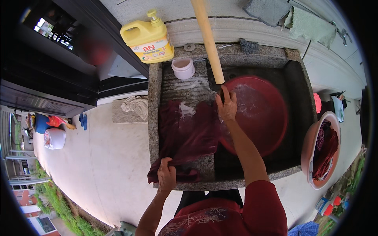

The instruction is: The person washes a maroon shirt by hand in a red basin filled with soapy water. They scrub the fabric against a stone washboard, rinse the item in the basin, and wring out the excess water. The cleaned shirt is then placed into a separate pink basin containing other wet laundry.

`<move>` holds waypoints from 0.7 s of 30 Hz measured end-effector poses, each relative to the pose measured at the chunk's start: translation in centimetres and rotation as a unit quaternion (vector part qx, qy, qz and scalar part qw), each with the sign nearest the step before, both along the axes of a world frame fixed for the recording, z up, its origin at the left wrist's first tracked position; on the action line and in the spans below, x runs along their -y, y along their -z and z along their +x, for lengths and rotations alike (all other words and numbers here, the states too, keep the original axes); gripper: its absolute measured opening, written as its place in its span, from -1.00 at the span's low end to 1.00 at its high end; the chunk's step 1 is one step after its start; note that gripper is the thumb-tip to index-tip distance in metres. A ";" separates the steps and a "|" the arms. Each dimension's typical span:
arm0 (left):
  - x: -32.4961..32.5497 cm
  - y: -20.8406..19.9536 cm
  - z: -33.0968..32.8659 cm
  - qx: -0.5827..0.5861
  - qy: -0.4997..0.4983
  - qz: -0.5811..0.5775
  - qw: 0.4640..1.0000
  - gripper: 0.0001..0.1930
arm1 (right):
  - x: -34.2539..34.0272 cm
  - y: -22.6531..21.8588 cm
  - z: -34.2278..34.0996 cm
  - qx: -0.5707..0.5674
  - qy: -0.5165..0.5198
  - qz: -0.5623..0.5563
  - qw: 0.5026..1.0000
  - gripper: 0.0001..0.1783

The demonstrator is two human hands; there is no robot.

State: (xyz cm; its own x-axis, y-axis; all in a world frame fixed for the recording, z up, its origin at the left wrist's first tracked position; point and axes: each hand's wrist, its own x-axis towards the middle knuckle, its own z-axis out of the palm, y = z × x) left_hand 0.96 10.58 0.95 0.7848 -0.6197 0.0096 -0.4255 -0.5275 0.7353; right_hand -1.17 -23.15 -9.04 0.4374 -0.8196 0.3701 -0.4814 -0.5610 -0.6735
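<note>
A wet maroon cloth (185, 129) lies spread over the ridged stone washboard (185, 91) on the left side of the stone sink. White foam sits on its far part. My left hand (167, 174) is closed on the cloth's near edge, by the sink's front rim. Over the left rim of a red basin (267, 114) is my right hand (227, 108), its fingers apart and nothing visible in them. Its fingertips are just below the lower end of a pale yellow pole (208, 43); whether they touch, I cannot tell. Cloudy, sudsy water fills the basin.
A yellow pump jug (151, 39) stands at the sink's far left corner, with a small white tub (183, 69) nearby. A dark scouring pad (249, 46) lies on the back ledge. Right of the sink stands a pink basin (309, 165) of clothes (327, 149).
</note>
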 end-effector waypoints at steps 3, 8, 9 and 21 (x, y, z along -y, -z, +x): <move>2.5 -2.9 0.0 0.067 0.049 0.014 0.996 -0.64 | 2.3 4.0 -11.3 -0.202 0.157 0.064 0.965 -0.41; 10.0 -1.2 -1.4 0.182 0.264 0.070 0.945 -0.63 | 3.5 6.8 -18.2 -0.206 0.261 0.240 0.912 -0.40; 9.8 0.6 -1.1 0.198 0.268 0.086 0.939 -0.68 | 3.9 7.1 -17.7 -0.140 0.212 0.303 0.918 -0.42; 1.4 0.2 -1.9 0.203 0.177 0.124 0.955 -0.89 | -7.9 -5.1 -0.3 -0.058 -0.365 -0.188 0.910 -0.48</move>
